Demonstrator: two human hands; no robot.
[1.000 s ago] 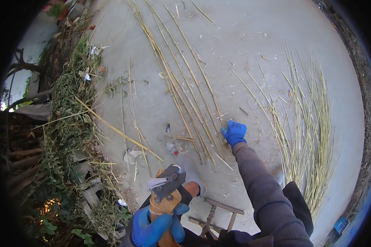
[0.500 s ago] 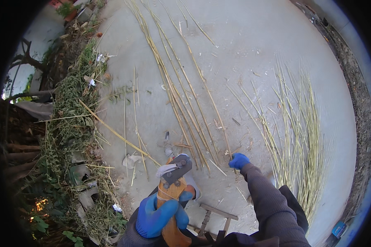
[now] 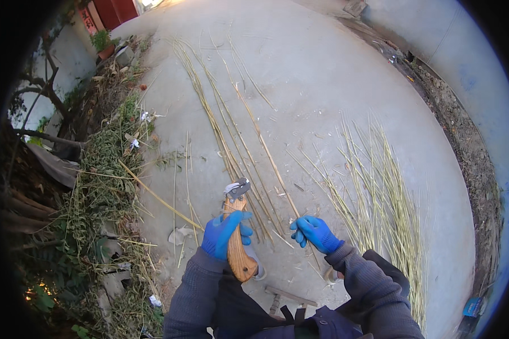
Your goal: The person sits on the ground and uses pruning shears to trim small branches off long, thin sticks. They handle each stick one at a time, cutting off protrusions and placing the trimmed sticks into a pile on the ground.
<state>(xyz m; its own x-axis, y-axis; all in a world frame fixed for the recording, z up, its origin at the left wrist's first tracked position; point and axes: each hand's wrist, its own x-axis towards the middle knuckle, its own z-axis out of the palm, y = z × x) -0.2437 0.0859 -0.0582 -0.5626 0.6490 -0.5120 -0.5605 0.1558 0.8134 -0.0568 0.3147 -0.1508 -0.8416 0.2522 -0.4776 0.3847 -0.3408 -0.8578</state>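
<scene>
My left hand, in a blue glove, is wrapped round a tool with a curved wooden handle and a bolted metal head. The head points away from me. To its right, my right hand, also gloved in blue, pinches the near part of a long thin tan stalk. That stalk runs away over the concrete, and its short near end sticks out below the hand. Several similar stalks lie alongside, left of the held one.
Many thin yellow-green stalks lie in a pile at the right. Dry cut plants line the left edge, with a loose stick reaching out of them. A low stool is near my legs. A wall borders the right.
My right hand has lifted the stalk's near end and come closer to the left hand. The tool has moved farther from me and turned. My view has tilted up.
</scene>
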